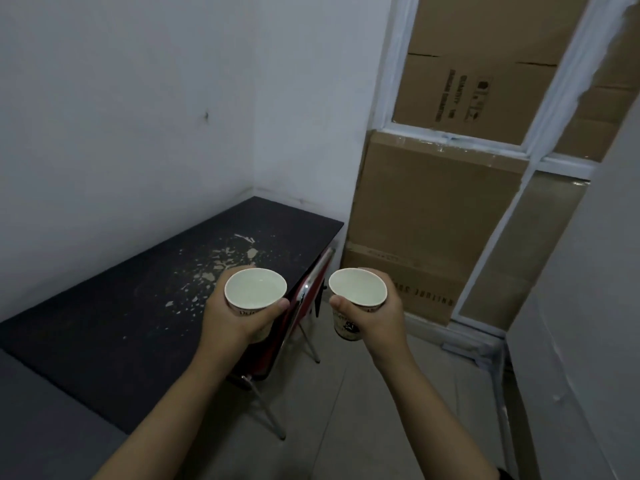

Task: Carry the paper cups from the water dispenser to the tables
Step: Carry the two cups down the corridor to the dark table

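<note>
The left hand [232, 317] and right hand [375, 315] are each gripping an upright paper cup [255, 289] [357, 289]; the dark table [104, 323] is lying at nine o'clock.

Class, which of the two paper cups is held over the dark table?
The cup in the left hand: left cup hangs above the table; the right cup is over floor.

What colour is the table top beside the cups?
Black, speckled with pale flakes; the table shows clearly in the head view, the only view.
</note>
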